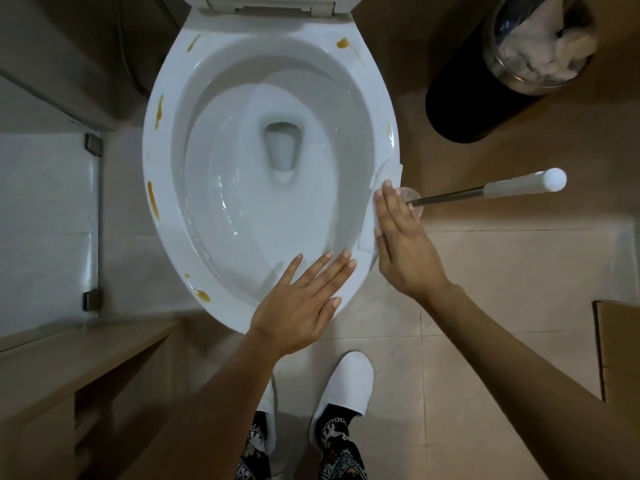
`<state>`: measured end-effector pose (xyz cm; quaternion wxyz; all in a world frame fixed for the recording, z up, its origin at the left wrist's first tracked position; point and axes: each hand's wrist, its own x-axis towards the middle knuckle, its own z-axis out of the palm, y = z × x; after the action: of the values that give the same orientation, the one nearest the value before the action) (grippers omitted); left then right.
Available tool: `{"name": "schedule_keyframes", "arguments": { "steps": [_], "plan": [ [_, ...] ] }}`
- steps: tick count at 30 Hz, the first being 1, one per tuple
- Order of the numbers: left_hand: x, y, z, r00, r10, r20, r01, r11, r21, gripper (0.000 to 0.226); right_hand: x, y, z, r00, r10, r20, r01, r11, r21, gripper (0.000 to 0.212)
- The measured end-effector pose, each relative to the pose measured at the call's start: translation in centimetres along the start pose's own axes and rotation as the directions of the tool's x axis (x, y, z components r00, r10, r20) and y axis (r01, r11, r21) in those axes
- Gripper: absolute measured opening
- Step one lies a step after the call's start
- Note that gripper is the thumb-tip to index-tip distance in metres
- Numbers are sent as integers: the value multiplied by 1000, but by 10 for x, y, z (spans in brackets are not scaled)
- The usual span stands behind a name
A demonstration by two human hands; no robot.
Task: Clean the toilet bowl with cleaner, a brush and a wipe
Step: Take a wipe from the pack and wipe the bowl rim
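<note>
White slippers [349,382] stand on beige tile at the foot of the toilet, where a person leans over the bowl [270,188] with both arms out. Left hand [304,299] lies flat on the near rim, fingers straight and spread, holding nothing. Right hand [401,237], fingers straight and together, presses a white wipe [372,233] against the rim's right edge; part of the wipe shows beyond the fingertips. Just beside that hand, a brush [519,188] stands in its clear holder on the floor, unused. Amber streaks [151,199] dot the rim along the left side, the near left and both far corners. A lined bin [540,46] sits far right. No cleaner bottle is in view.

Judging by this, the wiping step is in hand, begun at the right rim. The next move likely calls for sliding the wipe round the rim under steady pressure, passing over each streak.
</note>
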<state>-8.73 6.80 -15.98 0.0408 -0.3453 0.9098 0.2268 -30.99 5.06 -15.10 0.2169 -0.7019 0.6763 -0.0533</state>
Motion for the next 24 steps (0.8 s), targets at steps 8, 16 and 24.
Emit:
{"name": "schedule_keyframes", "arguments": {
  "steps": [8, 16, 24],
  "plan": [
    [0, 1, 1, 1000, -12, 22, 13, 1000, -19, 54, 27, 13, -14, 999, -3, 32, 5, 999, -47, 55],
    [1, 1, -1, 1000, -16, 17, 17, 999, -35, 55, 95, 16, -33, 1000, 2, 31, 1, 995, -97, 60],
    [1, 1, -1, 1000, -11, 20, 11, 1000, -29, 55, 27, 15, -15, 998, -16, 62, 19, 999, -46, 58]
  ]
}}
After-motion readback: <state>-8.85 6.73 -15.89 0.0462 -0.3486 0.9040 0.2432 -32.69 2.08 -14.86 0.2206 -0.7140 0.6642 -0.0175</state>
